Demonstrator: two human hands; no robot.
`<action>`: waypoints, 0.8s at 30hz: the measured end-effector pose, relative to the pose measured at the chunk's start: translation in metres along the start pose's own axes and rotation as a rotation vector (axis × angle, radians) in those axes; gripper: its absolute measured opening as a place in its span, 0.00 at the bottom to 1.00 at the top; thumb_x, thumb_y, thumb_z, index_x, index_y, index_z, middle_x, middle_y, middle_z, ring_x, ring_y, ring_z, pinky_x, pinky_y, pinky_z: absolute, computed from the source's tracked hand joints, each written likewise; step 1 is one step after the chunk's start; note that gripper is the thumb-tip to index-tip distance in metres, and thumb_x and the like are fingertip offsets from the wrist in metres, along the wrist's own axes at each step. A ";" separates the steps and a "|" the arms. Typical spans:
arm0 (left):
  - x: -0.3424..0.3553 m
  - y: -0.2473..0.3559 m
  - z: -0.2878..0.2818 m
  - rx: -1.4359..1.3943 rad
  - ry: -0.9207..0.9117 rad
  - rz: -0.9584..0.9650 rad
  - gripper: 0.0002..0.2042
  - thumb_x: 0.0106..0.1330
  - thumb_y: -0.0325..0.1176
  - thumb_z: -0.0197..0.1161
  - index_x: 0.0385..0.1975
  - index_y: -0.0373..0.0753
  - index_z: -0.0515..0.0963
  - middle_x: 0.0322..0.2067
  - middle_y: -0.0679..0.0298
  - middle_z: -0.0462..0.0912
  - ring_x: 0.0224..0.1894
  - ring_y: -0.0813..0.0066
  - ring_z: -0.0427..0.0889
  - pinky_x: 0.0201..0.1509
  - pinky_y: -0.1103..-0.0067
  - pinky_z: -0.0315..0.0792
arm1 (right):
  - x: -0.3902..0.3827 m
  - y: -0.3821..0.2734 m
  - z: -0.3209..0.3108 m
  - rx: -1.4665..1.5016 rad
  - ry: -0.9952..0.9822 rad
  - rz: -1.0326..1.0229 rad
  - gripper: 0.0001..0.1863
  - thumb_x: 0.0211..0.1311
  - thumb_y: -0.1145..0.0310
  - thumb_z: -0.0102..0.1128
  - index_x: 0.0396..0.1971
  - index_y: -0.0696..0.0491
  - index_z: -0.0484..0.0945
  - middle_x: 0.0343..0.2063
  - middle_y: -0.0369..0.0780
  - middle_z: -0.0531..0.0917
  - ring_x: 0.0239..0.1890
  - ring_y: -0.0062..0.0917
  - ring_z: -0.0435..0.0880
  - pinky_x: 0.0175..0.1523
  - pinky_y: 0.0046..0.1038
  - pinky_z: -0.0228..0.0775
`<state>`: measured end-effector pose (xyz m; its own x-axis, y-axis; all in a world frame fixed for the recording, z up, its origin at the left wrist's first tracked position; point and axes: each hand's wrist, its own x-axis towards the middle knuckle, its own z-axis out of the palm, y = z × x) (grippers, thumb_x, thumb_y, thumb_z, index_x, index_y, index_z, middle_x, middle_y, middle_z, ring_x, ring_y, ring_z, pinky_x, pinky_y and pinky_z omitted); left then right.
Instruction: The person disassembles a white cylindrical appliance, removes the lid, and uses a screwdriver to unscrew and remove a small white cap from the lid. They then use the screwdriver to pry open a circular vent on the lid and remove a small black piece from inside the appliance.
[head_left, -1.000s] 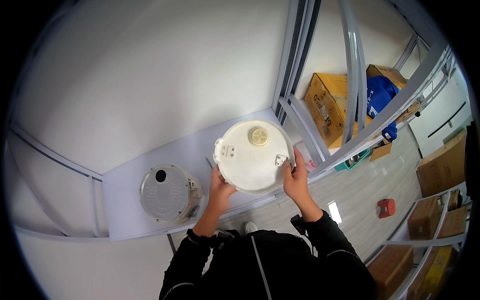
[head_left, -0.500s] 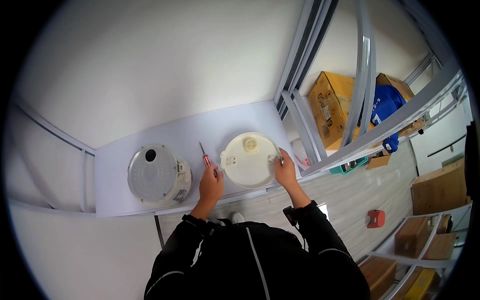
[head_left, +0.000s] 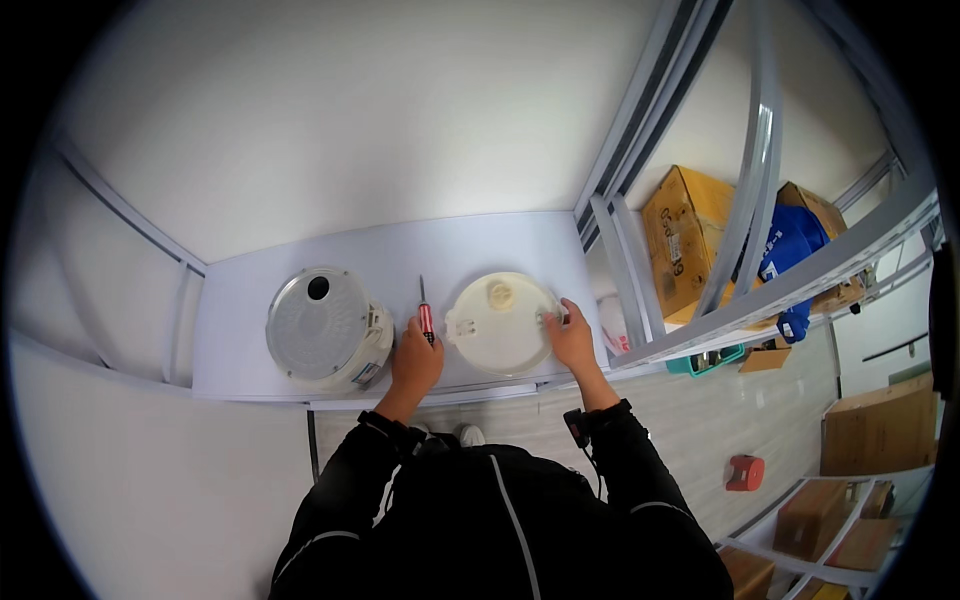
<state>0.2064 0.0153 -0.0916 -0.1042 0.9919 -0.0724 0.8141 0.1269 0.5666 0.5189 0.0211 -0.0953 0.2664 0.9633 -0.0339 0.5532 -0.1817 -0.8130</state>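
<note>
On the light table lies a round cream plastic lid (head_left: 497, 345), its inner side up, with a small round cap near its far rim and a fitting at each side. My right hand (head_left: 572, 340) grips the lid's right rim, the thumb over the edge by the fitting. In my left hand (head_left: 416, 362), closed round the handle, is a screwdriver (head_left: 424, 312) with a red and black handle. Its shaft points away from me, left of the lid. Further left stands a white drum-shaped appliance (head_left: 318, 335) with a grey round top and a dark hole.
A wall rises behind the table (head_left: 235, 365). Grey metal frame bars (head_left: 745, 190) stand at the right, with a yellow carton (head_left: 690, 240) and a blue bag (head_left: 795, 245) beyond. On the floor are a teal crate (head_left: 705, 362) and a red stool (head_left: 744, 473).
The screwdriver has turned so that its tip points more straight away from me. My right thumb lies further in over the lid's edge. The whole view has shifted slightly.
</note>
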 end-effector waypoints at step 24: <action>0.011 0.021 -0.001 -0.168 0.125 0.158 0.33 0.73 0.39 0.64 0.74 0.33 0.63 0.54 0.42 0.76 0.50 0.40 0.82 0.54 0.56 0.79 | -0.072 -0.037 0.015 -0.327 -0.363 0.021 0.48 0.67 0.46 0.67 0.69 0.71 0.61 0.42 0.65 0.87 0.46 0.61 0.88 0.53 0.53 0.80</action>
<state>0.2219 0.0290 -0.0792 -0.0616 0.9904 0.1237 0.7204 -0.0417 0.6923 0.4672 -0.0390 -0.0718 0.0196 0.9548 -0.2965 0.7850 -0.1983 -0.5869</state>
